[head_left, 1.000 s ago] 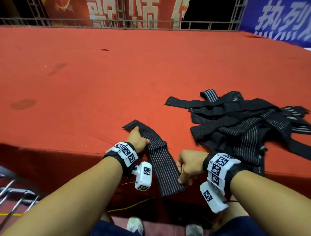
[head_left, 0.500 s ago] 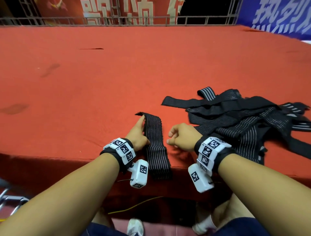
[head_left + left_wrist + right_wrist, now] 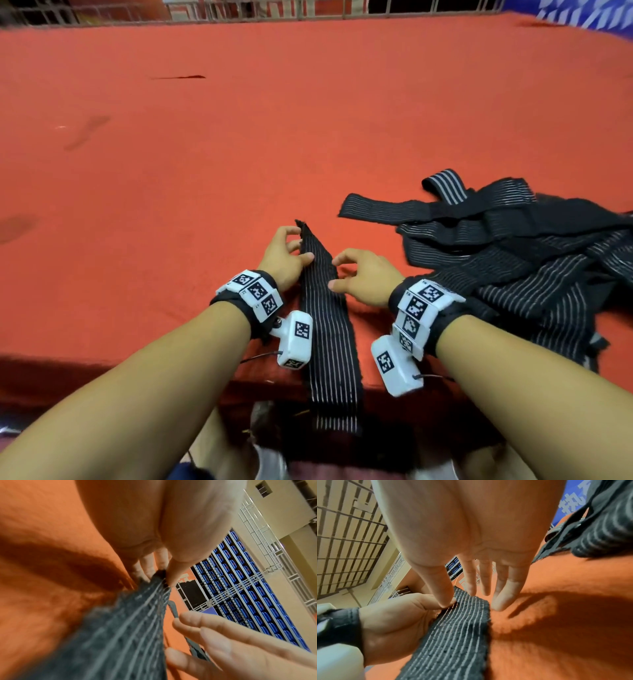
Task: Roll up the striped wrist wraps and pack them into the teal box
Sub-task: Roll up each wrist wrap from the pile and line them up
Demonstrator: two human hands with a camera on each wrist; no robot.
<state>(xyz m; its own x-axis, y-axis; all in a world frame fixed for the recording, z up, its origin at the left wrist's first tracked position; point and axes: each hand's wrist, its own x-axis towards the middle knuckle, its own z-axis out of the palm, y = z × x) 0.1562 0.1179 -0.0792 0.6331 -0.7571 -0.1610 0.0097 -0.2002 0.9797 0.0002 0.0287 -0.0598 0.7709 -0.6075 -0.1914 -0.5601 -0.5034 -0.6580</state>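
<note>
Head view first. Wrist wrap (image 3: 325,318), black with pale stripes, lies lengthwise on the red table (image 3: 205,154); its near end hangs over the table's front edge, and its far end is lifted slightly. I see my left hand (image 3: 284,255) at that far end, thumb and fingers pinching the wrap's left edge. My right hand (image 3: 364,279) sits just right of the wrap, fingers loosely bent and apart, thumb tip at the wrap's right edge; I cannot confirm a grip from here. A pile of wraps (image 3: 507,253) lies tangled to the right, apart from the single wrap. Marker bands (image 3: 255,293) and white camera blocks are strapped at both wrists. A metal railing (image 3: 308,10) runs along the table's far side.

Left wrist view. The left hand (image 3: 154,534) has its thumb and fingers (image 3: 149,566) closed on the wrap's (image 3: 123,635) end, which is raised off the red cloth. The right hand's fingers (image 3: 223,635) enter from the lower right, spread and holding nothing. Rows of blue seats (image 3: 248,601) stand behind. Focus is soft.

Right wrist view. The right hand (image 3: 471,534) is spread, fingers straight and apart; the thumb tip (image 3: 447,599) touches the wrap's (image 3: 458,628) top corner, and the other fingertips hang over the red cloth beyond it. The left hand (image 3: 393,622) shows at the wrap's left edge. The pile (image 3: 599,527) is at the upper right.
</note>
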